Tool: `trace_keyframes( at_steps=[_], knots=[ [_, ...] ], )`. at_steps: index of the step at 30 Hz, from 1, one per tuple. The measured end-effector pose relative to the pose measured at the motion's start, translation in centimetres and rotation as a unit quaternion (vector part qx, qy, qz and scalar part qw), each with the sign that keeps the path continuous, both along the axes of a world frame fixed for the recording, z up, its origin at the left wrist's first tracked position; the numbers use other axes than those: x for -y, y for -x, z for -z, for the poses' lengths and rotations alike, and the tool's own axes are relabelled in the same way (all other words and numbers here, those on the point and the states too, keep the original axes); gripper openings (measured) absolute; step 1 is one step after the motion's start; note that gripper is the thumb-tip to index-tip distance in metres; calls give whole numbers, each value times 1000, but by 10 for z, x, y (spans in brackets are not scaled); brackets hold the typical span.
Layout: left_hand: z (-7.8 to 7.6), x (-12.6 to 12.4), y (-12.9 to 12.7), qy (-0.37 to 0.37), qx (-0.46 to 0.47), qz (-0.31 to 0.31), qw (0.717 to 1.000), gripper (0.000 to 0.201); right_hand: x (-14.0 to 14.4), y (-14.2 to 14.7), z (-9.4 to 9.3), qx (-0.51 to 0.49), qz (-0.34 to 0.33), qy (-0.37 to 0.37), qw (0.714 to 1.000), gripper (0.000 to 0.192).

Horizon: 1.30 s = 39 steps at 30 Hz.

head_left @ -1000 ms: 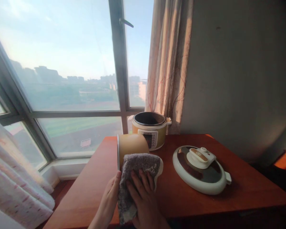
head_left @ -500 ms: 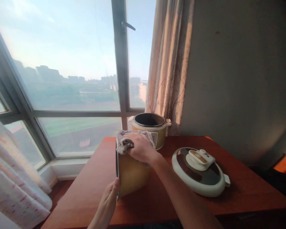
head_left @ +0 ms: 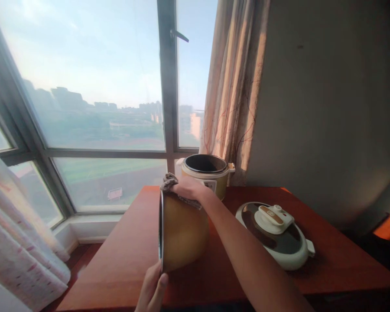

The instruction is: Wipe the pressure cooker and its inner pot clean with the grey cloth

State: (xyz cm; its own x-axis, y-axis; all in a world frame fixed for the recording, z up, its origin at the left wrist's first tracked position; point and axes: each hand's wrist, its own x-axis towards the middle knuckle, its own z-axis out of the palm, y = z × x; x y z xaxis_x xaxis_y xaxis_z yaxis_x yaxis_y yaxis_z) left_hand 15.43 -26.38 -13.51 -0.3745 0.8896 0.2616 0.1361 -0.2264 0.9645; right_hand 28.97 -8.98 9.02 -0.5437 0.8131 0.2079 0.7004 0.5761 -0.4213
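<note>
On the red-brown wooden table [head_left: 123, 255] the yellow inner pot [head_left: 183, 232] stands on its side, its steel rim facing left, near the front edge. The left hand [head_left: 152, 291] steadies the rim's lowest point, thumb against the metal, fingers curled underneath out of sight, so how tightly it closes cannot be told. The right hand [head_left: 189, 190] lies flat on top of the pot, palm down and fingers spread, pressing the grey cloth [head_left: 169, 183] against the upper wall; the cloth bunches out past the rim at the hand's left.

Directly behind the pot, almost touching the right hand's knuckles, stands the cooker base [head_left: 208, 172], open at the top. To the right lies the white cooker lid [head_left: 276, 234], flat, handle up, just beside the right forearm. A beige curtain [head_left: 234, 86] hangs behind the base against the grey wall [head_left: 328, 108]; the window [head_left: 84, 86] fills the left.

Compared with half a second ago, the right hand and cloth sit slightly farther back on the pot's top, and the left hand has slid lower and rightward under the rim.

Left of the pot the tabletop is bare up to its left edge; the room to the right is narrowed by the lid
</note>
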Motion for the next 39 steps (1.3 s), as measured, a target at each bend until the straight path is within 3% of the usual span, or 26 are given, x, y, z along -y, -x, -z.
trace_keyframes(
  at_steps=[3, 7, 9, 12, 16, 19, 22, 26, 30, 32, 34, 39],
  knots=[
    [9, -3, 4, 9, -9, -5, 1000, 62, 9, -4, 2, 32, -4, 8, 999, 38],
    [14, -5, 9, 18, -8, 5, 1000, 60, 30, -11, 6, 21, 19, -37, 999, 35],
    [9, -4, 10, 21, 1, -9, 1000, 59, 44, -14, 12, -4, 21, -75, 997, 37],
    [-9, -4, 5, 13, 12, 2, 1000, 58, 67, -16, 30, -39, 17, -145, 989, 59],
    [-39, -10, -7, 19, 33, 87, 996, 62, 99, -20, 65, -54, 22, -201, 978, 80],
    [-51, -20, -12, 27, 81, 96, 992, 58, 119, -23, 98, -74, 27, -231, 970, 90],
    [-57, -28, -14, 49, 148, 100, 983, 57, 131, -25, 137, -101, 50, -258, 960, 93],
    [-73, -34, -18, 101, 206, 166, 959, 57, 138, -21, 190, -132, 70, -284, 947, 95],
    [-93, -37, -19, 128, 257, 172, 942, 55, 138, -20, 219, -152, 65, -313, 935, 93],
    [-101, -39, -19, 140, 285, 182, 931, 53, 136, -22, 216, -146, 61, -314, 936, 92],
    [-110, -42, -18, 147, 312, 191, 919, 50, 133, -24, 201, -132, 59, -305, 941, 92],
    [-128, -58, -14, 120, 325, 167, 923, 40, 116, -18, 124, -121, 71, -251, 958, 88]
  ],
)
